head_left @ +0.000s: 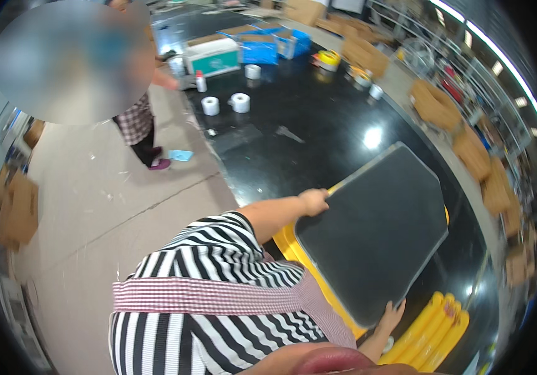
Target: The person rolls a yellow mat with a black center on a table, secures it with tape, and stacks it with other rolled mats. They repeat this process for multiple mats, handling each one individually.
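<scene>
A large dark grey flat board (374, 231) with a pale edge and cut-off corners is tilted over the black table. My left hand (314, 202) is closed on its left edge, fingers partly hidden. My right hand (392, 315) grips the near edge, closest to my body. Under the board, a yellow piece (290, 245) shows along its left and near sides; most of it is hidden. Beside my right hand lies a yellow inflated-looking item (431, 334) with long parallel tubes.
On the black table (337, 147) stand white rolls (239, 102), yellow tape (328, 59), a small red-capped bottle (201, 81), a green-and-white box (212, 57) and blue-wrapped boxes (262, 47). Another person (137, 125) works at its left side. Cardboard boxes (434, 103) line the right.
</scene>
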### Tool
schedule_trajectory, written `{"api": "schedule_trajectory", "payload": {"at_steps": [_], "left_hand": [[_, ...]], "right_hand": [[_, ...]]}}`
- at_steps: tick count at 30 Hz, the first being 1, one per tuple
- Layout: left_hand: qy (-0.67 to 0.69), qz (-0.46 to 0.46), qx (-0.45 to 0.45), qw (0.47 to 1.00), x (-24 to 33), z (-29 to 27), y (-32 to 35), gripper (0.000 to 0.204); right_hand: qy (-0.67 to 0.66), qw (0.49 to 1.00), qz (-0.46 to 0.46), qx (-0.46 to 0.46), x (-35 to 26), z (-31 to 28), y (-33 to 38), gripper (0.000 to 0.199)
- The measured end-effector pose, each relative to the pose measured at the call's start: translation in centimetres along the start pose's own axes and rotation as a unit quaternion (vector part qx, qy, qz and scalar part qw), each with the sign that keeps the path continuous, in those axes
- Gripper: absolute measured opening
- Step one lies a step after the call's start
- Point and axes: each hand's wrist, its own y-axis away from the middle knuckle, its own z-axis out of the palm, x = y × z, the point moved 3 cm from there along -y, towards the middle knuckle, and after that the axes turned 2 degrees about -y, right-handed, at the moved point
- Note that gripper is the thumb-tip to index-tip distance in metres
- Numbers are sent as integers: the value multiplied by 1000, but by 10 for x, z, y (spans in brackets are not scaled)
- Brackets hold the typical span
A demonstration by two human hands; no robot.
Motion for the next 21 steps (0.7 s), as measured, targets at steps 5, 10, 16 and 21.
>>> {"api": "schedule_trajectory", "payload": {"at_steps": [5, 10, 16, 21], "left_hand": [[22, -9, -22, 999, -11, 1, 15, 51], [124, -49, 5, 991, -42, 5, 55, 70], [245, -37, -74, 966, -27, -8, 119, 40], [190, -32, -95, 977, -54, -16, 127, 19]], "right_hand": [[165, 980, 7, -113, -7, -1, 52, 57], [34, 971, 206, -115, 1, -10, 67, 36], [-61, 956, 249, -143, 17, -12, 90, 30], [-140, 942, 245, -181, -1, 5, 115, 32]]}}
